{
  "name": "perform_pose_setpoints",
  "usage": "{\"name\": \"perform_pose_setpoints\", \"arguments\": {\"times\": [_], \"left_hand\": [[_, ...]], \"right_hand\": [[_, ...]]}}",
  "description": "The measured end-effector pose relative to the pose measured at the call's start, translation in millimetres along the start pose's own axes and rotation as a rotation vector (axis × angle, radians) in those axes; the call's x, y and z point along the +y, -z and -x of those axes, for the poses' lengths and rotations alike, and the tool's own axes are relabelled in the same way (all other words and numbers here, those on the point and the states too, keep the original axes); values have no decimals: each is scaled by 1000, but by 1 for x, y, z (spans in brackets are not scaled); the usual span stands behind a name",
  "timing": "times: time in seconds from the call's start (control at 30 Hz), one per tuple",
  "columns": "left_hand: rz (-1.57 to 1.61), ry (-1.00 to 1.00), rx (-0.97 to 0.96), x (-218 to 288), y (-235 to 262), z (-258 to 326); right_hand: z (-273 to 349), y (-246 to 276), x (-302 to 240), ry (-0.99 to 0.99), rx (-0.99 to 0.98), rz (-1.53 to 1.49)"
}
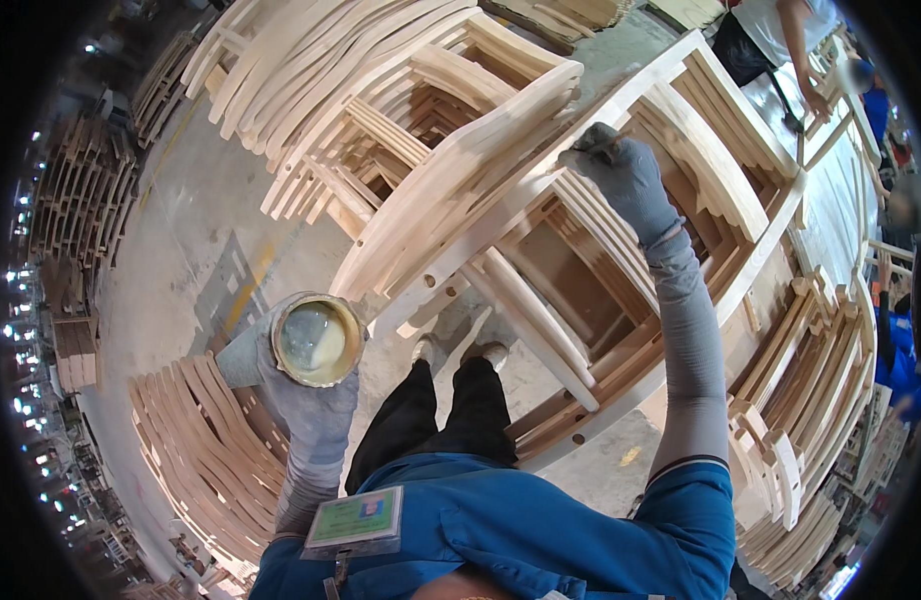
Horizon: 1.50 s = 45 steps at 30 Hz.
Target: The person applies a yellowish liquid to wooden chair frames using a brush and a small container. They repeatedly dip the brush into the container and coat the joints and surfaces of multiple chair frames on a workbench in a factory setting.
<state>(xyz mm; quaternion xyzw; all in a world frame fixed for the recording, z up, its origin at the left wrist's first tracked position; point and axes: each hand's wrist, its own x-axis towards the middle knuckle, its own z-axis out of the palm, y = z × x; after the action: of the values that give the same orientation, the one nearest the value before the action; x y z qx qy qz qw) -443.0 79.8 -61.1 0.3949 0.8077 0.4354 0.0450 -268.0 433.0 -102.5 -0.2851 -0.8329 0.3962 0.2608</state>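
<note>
My gloved left hand (316, 400) is wrapped round a cup (318, 340) with a crusted rim and a milky, pale liquid inside, held at the left of my legs. My gloved right hand (626, 185) is raised over the rail of a pale wooden chair-like frame (671, 85), fingers curled together at its edge. Whatever those fingers hold, if anything, is too small and hidden to make out. Below that hand, the frame shows slats, crossbars and round holes in its long rail.
Similar wooden frames (471, 150) stand nested in a row ahead. Curved wooden parts (206, 450) are stacked at my left, more frames (811, 370) at the right. A person's arm (796, 50) shows at the far right beside a pale work surface (836, 225). Beneath is a concrete floor (171, 270).
</note>
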Motion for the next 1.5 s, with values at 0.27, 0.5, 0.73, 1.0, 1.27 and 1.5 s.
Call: {"name": "perform_pose_setpoints", "arguments": {"times": [0.27, 0.5, 0.73, 1.0, 1.27, 1.5], "left_hand": [[287, -73, -71, 10, -11, -15], [1163, 216, -355, 34, -38, -31], [1758, 345, -639, 62, -45, -32], [2113, 533, -835, 37, -71, -43], [2163, 318, -1097, 69, -81, -52], [1816, 472, -935, 58, -123, -50]], "right_hand": [[17, 37, -8, -97, 248, -501], [121, 25, -170, 55, 338, -666], [177, -45, -212, -17, 594, -159], [223, -64, -256, 122, 470, -43], [215, -77, -233, 69, 793, -405], [207, -78, -208, 18, 1085, -421]]}}
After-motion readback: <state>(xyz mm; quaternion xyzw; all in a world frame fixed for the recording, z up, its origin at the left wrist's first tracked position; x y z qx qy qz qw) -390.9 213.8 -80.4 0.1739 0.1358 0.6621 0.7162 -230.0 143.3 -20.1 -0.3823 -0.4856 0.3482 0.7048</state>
